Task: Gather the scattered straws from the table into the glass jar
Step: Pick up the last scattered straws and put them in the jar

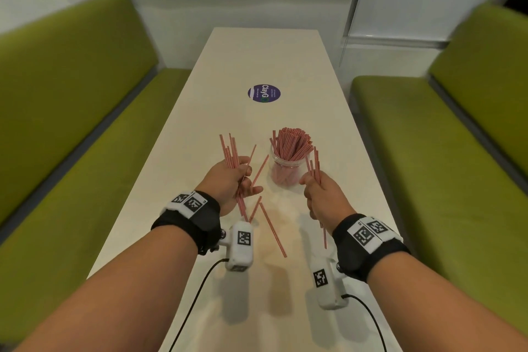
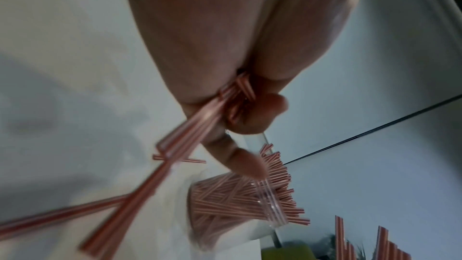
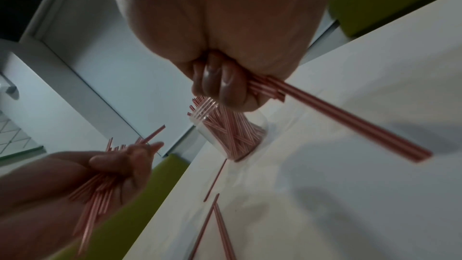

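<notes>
Straws, thin pink-and-white striped tubes: bundle [image 1: 232,151] clenched in left hand [image 1: 228,183]; bundle [image 1: 314,164] clenched in right hand [image 1: 324,197]; clear glass jar [image 1: 285,170] crammed; three strays [image 1: 271,224] on smooth cream table [image 1: 257,60].

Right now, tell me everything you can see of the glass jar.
The glass jar is clear, round and lidless, with a ribbed neck. It stands upright on the white table, packed with red-and-white striped straws that fan out above its rim. The right hand holds its own bunch just beside it; whether the thumb touches the glass is unclear.
</notes>
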The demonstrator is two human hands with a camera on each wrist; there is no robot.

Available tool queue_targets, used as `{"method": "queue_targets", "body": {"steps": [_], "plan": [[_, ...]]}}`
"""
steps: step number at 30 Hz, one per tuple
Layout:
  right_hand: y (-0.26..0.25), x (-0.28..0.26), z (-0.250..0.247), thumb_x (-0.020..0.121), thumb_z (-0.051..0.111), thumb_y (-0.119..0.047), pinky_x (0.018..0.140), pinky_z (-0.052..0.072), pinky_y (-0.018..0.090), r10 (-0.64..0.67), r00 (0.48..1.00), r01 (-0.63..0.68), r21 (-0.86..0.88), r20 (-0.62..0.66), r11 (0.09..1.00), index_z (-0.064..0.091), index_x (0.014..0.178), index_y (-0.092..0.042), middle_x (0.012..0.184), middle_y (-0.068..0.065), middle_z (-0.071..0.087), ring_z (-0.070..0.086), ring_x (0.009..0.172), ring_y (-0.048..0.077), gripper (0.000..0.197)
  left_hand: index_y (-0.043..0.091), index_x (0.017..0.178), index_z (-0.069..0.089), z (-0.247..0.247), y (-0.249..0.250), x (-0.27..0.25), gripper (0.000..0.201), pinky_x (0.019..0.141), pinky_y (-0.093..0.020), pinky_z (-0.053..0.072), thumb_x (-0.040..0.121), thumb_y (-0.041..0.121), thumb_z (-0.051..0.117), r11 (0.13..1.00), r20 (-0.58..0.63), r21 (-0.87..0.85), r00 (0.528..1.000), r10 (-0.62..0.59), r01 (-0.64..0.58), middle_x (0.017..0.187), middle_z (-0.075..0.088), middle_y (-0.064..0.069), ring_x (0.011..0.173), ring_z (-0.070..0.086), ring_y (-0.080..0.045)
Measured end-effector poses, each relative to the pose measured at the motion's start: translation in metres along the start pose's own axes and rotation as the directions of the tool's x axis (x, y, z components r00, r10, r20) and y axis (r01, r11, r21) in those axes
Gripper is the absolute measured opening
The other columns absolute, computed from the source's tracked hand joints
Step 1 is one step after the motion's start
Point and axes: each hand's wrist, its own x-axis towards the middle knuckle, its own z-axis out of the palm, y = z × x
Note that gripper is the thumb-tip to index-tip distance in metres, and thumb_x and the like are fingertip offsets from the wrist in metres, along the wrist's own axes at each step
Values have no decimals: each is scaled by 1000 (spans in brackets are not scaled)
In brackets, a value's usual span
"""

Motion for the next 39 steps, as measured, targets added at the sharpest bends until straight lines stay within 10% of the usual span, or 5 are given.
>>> {"method": "queue_targets", "body": {"steps": [6, 10, 21, 31, 39], "plan": [[-8, 13, -8, 99, 45, -30, 43, 27, 25, 16, 996, -5, 111, -93, 994, 47, 78, -16, 58, -4, 35, 28, 45, 10, 26, 14, 88, 53, 37, 36, 20, 16, 41, -21, 22, 98, 16, 41, 1000, 15, 2, 1000, 20, -20, 62, 39, 3, 44, 25, -9], [-14, 18, -10, 99, 45, -29, 42, 24, 24, 22, 993, 2, 197, -118, 980, 41, 69, -20, 55, -5, 31, 25, 42, 9, 32, 20, 70, 38, 71, 59, 37, 40, 42, -25, 29, 93, 51, 49, 986, 31, 22, 986, 163, -163, 52, 28, 6, 41, 26, -11], [-25, 28, -13, 100, 46, -29, 41, 23, 23, -6, 992, 38, 261, -124, 965, 39, 66, -20, 48, -8, 30, 22, 40, 9, 35, 11, 62, 48, 103, 41, 75, 47, 52, -27, 43, 94, 46, 51, 761, 163, 505, 911, 379, -407, 52, 50, -6, 45, 46, -19], [-27, 38, -6, 101, 45, -30, 43, 21, 23, -14, 995, 49, 369, -98, 928, 36, 61, -19, 45, -9, 28, 21, 38, 10, 42, 16, 98, 63, 93, 54, 73, 17, 86, -33, 53, 91, 31, 60, 675, 176, 505, 829, 530, -539, 93, 68, -1, 88, 64, -18], [-107, 65, -11, 100, 43, -34, 43, 18, 25, -228, 952, 305, 557, -205, 772, 34, 56, -21, 47, -4, 25, 20, 40, 12, 47, 21, 136, 41, 30, 6, 75, 102, 104, -38, 41, 53, 73, 69, 534, 262, 767, 933, 247, -356, 136, 49, 2, 122, 48, -13]]}}
